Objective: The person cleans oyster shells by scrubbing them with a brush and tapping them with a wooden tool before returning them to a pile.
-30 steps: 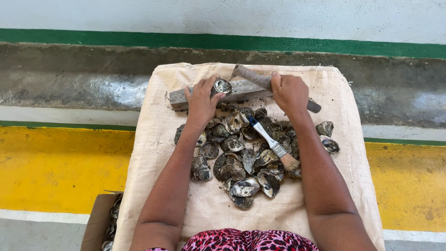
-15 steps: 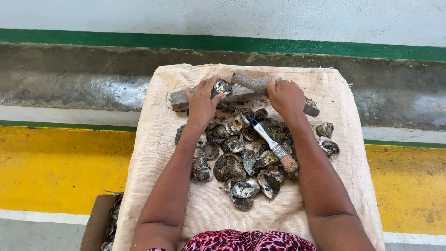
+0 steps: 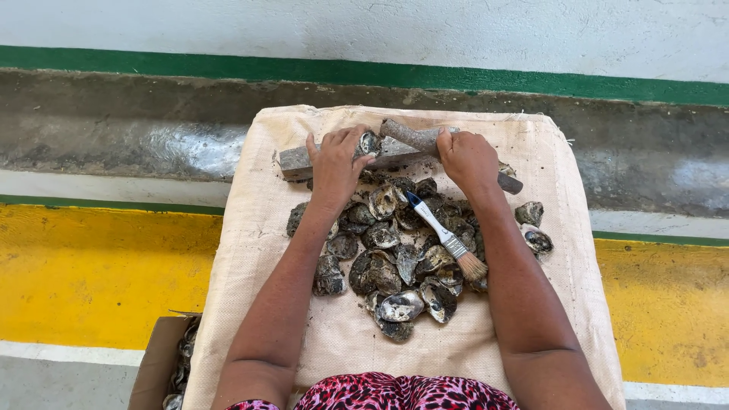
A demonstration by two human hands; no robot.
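Woven beige sacking (image 3: 258,250) covers the worktop in front of me, and a heap of dark, crusted oyster shells (image 3: 395,258) lies in its middle. My left hand (image 3: 334,163) is closed around a single oyster shell (image 3: 369,143), fingers curled over it so that only its pale, shiny end shows past my fingertips; I press it down on a grey stone block (image 3: 300,161) that lies across the far part of the sacking. My right hand (image 3: 469,159) is wrapped tight around a rough grey bar (image 3: 406,135) that slants from just beside the held shell down to the right, its dark far end poking out past my wrist. The near end of the bar sits right next to the shell; I cannot tell whether they touch.

Between my forearms, on top of the heap, lies a paintbrush (image 3: 443,235) with a white handle, blue tip, metal ferrule and tan bristles pointing toward me. Two loose shells (image 3: 533,226) rest apart from the heap, to the right of my right forearm. At the lower left, beside the sacking, a cardboard box (image 3: 156,364) holds more shells. Beyond the worktop run a grey concrete ledge (image 3: 137,129), a green stripe and a pale wall; yellow paint marks the floor (image 3: 91,273) on both sides.
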